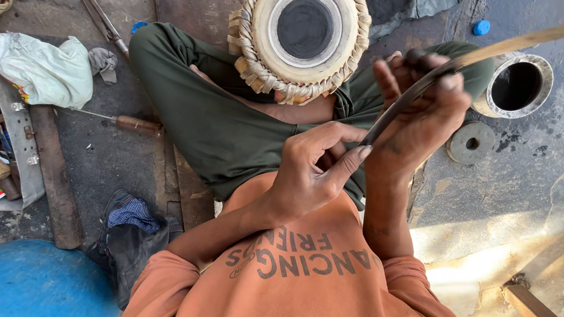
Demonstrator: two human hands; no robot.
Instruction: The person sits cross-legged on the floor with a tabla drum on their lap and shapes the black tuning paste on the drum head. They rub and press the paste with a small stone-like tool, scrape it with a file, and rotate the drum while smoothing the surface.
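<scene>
**Both hands on a curved strip**

The right hand [417,115] grips a long curved strip [488,51] — dark below, pale above — over the lap. The left hand [313,170] pinches its lower end, near the drum [300,32].

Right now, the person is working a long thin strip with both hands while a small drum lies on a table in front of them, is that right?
Not quite. The drum lies against the person's crossed legs on the floor, not on a table. The rest holds: in the head view the left hand and right hand both grip the long thin strip.
</scene>
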